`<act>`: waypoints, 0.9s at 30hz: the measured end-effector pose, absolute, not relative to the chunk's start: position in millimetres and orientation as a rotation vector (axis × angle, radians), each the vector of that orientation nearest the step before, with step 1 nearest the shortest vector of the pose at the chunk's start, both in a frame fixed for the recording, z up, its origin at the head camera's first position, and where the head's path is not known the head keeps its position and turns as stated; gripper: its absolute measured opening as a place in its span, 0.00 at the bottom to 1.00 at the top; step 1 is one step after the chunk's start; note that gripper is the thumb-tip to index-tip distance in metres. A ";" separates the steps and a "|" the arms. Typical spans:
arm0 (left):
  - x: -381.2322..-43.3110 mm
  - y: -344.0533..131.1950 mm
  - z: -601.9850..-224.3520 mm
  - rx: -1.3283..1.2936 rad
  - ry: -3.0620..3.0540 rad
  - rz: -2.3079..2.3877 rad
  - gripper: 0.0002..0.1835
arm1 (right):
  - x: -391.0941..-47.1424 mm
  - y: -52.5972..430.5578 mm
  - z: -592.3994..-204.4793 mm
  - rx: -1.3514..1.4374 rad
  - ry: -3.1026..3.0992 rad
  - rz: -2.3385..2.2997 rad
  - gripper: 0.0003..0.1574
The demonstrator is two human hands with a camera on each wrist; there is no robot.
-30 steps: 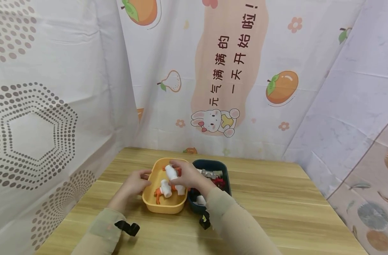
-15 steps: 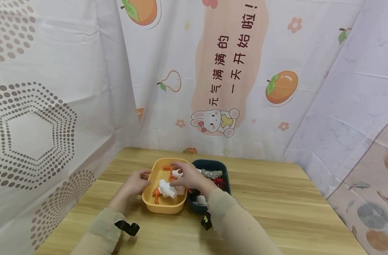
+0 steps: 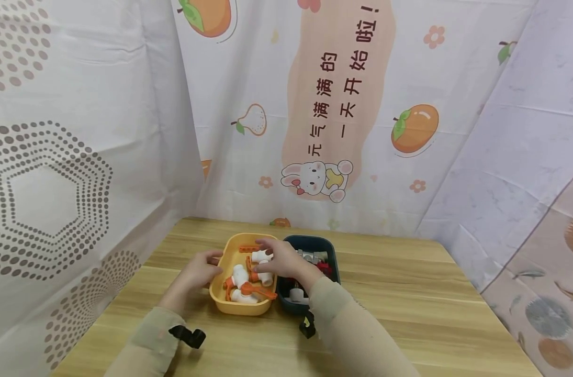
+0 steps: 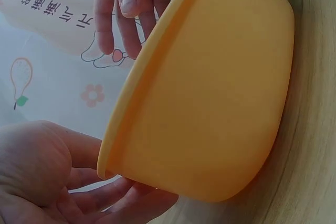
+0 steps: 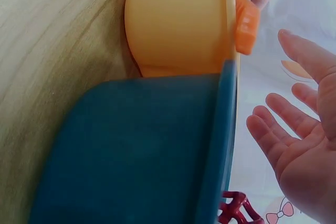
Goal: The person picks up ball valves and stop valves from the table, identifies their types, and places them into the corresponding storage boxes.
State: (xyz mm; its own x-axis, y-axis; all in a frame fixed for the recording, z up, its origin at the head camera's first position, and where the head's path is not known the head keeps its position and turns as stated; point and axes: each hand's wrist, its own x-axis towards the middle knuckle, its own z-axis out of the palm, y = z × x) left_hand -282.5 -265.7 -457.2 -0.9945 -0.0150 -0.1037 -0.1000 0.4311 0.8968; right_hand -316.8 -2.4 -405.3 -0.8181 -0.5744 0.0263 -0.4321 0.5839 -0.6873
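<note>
My left hand (image 3: 198, 269) holds the left rim of a yellow plastic bin (image 4: 220, 93), with the thumb at the rim and the other fingers along the outside. Inside the bin lie several white plastic ball valves (image 3: 244, 297) with orange handles. One orange handle (image 5: 247, 24) pokes out over the bin's right rim. Above that right side hovers my right hand (image 3: 283, 260), its fingers spread and nothing between them. It partly covers the valves at the back.
Close against the yellow bin's right side stands a dark blue bin (image 5: 142, 145). It contains grey metal-looking fittings (image 3: 310, 256) and a part with a red handwheel (image 5: 236, 208). Both bins rest on a wooden table (image 3: 399, 303), with printed curtains (image 3: 248, 173) behind.
My right hand has let go of a white valve, which now lies at the near end of the yellow bin, and has drawn back slightly. My left hand has stayed at the rim.
</note>
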 end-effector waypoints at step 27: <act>-281.3 -266.0 -455.0 -0.111 2.611 1.611 0.26 | -322.1 20.1 -390.8 -0.898 2.673 -1.096 0.43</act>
State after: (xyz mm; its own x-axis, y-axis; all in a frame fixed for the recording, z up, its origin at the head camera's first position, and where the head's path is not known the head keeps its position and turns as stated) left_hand -281.3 -266.0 -455.0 -0.9949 -0.0240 -0.0984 -0.0987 0.4472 0.8890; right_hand -322.1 20.1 -390.8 -0.8177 -0.5646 0.1120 -0.4807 0.5628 -0.6725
